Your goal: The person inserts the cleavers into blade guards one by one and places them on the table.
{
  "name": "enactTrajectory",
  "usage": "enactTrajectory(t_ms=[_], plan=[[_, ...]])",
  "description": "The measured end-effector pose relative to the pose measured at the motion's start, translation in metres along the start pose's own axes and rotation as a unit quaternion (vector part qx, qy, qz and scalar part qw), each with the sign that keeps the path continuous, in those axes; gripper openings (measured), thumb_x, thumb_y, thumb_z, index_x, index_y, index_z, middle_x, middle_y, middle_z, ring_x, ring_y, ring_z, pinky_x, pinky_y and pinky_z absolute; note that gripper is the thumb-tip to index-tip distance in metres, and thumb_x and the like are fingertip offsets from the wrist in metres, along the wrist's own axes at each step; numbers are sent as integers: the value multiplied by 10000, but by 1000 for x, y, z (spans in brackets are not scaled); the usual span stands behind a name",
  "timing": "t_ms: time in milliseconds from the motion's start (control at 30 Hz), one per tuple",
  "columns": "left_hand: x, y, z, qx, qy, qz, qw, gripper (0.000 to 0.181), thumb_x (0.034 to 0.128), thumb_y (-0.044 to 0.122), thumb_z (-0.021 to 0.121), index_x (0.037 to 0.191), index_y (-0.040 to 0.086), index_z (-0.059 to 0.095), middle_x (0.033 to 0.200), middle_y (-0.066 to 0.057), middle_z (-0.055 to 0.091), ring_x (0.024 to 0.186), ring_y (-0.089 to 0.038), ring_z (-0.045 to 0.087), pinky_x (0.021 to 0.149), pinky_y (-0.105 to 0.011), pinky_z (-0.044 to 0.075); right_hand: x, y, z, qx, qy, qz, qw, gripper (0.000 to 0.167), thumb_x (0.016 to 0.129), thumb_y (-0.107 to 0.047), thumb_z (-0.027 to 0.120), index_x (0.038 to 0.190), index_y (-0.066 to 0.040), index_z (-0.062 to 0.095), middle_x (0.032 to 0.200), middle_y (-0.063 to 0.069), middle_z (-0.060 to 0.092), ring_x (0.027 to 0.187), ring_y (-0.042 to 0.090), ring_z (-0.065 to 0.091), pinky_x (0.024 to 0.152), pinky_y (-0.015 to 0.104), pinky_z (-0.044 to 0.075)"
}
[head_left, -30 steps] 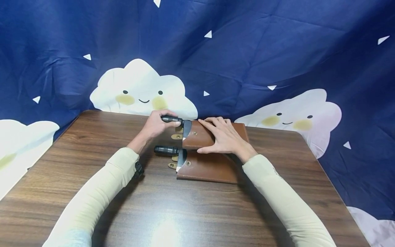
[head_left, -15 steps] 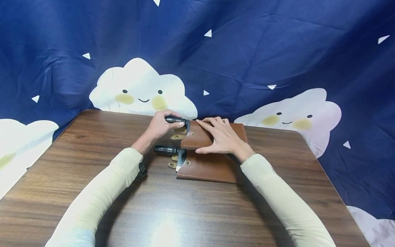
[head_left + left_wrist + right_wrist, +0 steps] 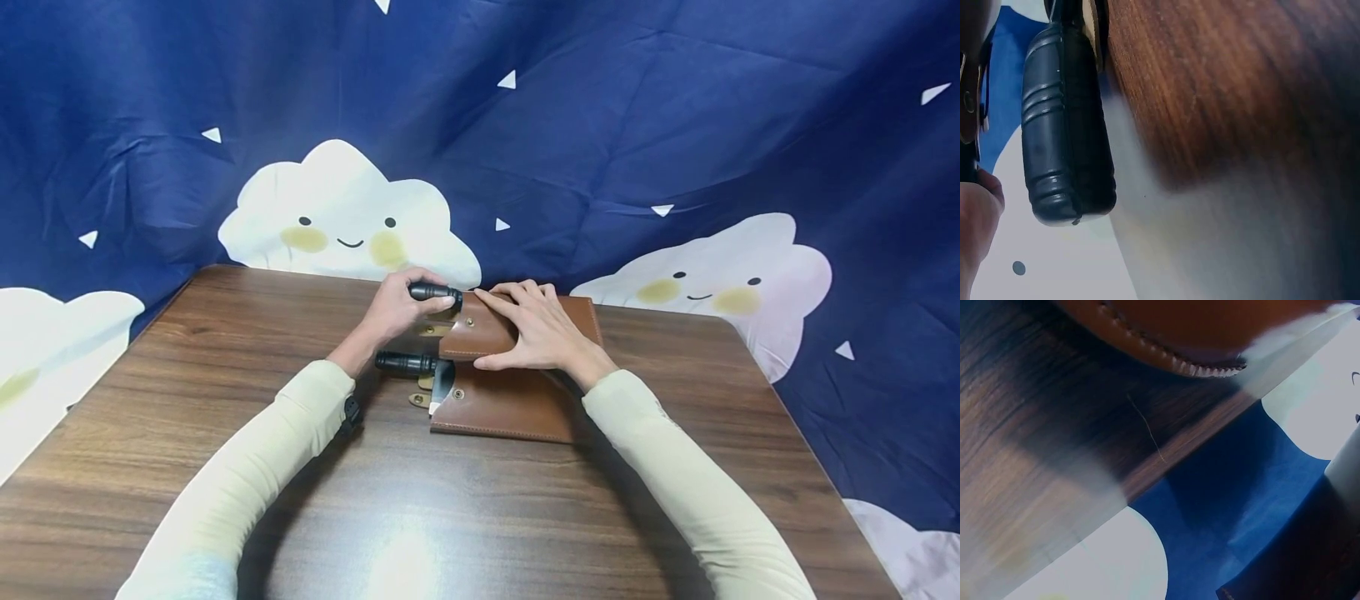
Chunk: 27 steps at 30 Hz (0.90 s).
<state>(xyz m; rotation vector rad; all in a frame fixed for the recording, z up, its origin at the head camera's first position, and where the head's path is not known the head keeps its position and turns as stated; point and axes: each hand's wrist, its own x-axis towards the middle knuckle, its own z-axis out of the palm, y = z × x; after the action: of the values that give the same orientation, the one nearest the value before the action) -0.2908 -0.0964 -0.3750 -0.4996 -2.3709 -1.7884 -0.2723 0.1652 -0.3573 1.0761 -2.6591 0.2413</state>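
Note:
Two cleavers with black ridged handles lie in brown leather sheaths, one behind the other. My left hand (image 3: 393,308) holds the far cleaver's handle (image 3: 431,291); its blade is hidden inside the far sheath (image 3: 480,333). Spread across that sheath is my right hand (image 3: 536,329), thumb along its near edge and fingers at its far edge. Closer to me, the near cleaver's handle (image 3: 403,363) sticks out left of the near sheath (image 3: 502,404), with a strip of blade showing. That handle (image 3: 1066,125) fills the left wrist view, my left hand (image 3: 979,219) beside it.
Snap straps (image 3: 418,400) stick out left of the sheaths. Everything lies on a wood-grain table (image 3: 262,317), near its back edge. A blue curtain with cloud prints (image 3: 562,167) hangs right behind. In the right wrist view, a stitched leather edge (image 3: 1172,362) shows close up.
My left hand has pushed the far cleaver rightward, and the strip of blade visible earlier at the sheath mouth has gone inside. The far sheath and my right hand have shifted slightly left.

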Motion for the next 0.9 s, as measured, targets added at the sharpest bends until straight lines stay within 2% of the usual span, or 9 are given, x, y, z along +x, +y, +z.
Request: enactTrajectory(t_ms=[233, 467, 900], plan=[[1, 1, 5, 119, 115, 310, 9994, 260, 831, 114, 850, 1044, 17, 736, 1039, -119, 677, 945, -205, 593, 791, -278, 486, 2, 0, 0, 40, 49, 46, 10000, 1114, 653, -876, 660, 1534, -223, 467, 1380, 26, 527, 1136, 249, 440, 884, 438, 309], [2, 1, 9, 114, 186, 414, 9989, 242, 830, 99, 850, 1029, 15, 740, 1032, -115, 677, 971, -216, 599, 848, -302, 484, 0, -1, 1, 70, 111, 100, 9999, 1089, 646, -866, 678, 1526, -258, 479, 1360, 21, 540, 1117, 237, 448, 872, 436, 319], [6, 0, -6, -254, 143, 324, 9990, 263, 805, 59, 861, 1030, -12, 746, 984, -113, 684, 896, -187, 627, 731, -248, 532, 6, -6, 3, -169, 222, -35, 9996, 1108, 684, -879, 622, 1559, -229, 421, 1460, 55, 488, 1233, 285, 434, 936, 466, 314]])
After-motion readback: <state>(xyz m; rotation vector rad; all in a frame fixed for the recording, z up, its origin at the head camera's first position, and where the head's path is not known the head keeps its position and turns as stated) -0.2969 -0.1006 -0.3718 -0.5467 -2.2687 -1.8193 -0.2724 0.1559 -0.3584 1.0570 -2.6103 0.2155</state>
